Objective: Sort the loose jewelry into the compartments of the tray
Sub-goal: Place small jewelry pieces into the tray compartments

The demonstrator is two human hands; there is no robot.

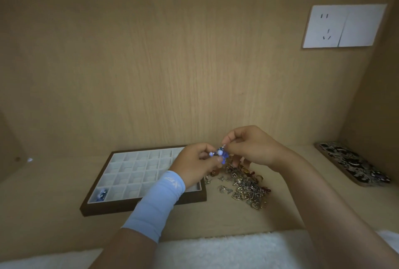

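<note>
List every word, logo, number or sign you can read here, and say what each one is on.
On the light blue sleeve: a short white logo of a few letters, upside down to the camera, too blurred to read.
On the wall socket plate: no lettering, only slot holes.
On the patterned case: pattern only, no text legible.
On the tray: none.

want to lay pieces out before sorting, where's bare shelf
Bare wood: left of the tray, between its front rim and the white fleece, and between the jewelry pile and the patterned case. Crowded by the tray's right edge: left hand and right hand pinch blue beads over the pile.
</note>
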